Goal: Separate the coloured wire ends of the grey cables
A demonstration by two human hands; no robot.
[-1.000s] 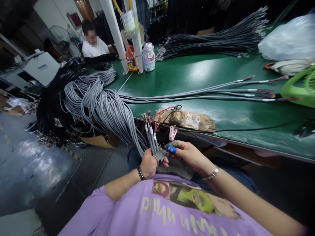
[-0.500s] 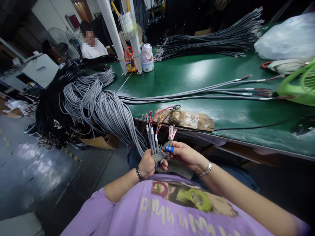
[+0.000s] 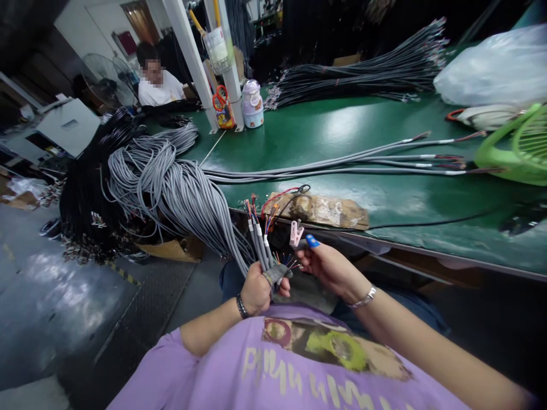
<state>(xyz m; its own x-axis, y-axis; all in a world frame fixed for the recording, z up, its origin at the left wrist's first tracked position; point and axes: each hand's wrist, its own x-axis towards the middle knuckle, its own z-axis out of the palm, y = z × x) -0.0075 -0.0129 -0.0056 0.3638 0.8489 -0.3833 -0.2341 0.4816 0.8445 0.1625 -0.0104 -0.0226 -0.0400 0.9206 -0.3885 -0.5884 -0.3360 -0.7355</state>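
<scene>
Gripping a few grey cables (image 3: 260,242) upright in a closed fist, the left hand (image 3: 255,291) sits just below the table edge, with the stripped coloured ends pointing up. The right hand (image 3: 332,267), wearing a blue fingertip cover (image 3: 312,241), is curled just beside those cables, next to a pink clip (image 3: 296,233); whether it pinches anything I cannot tell. The held cables run left into a big grey bundle (image 3: 166,182) hanging over the green table (image 3: 363,122). Loose cables (image 3: 342,162) lie stretched across it, with black cables (image 3: 363,74) farther back.
</scene>
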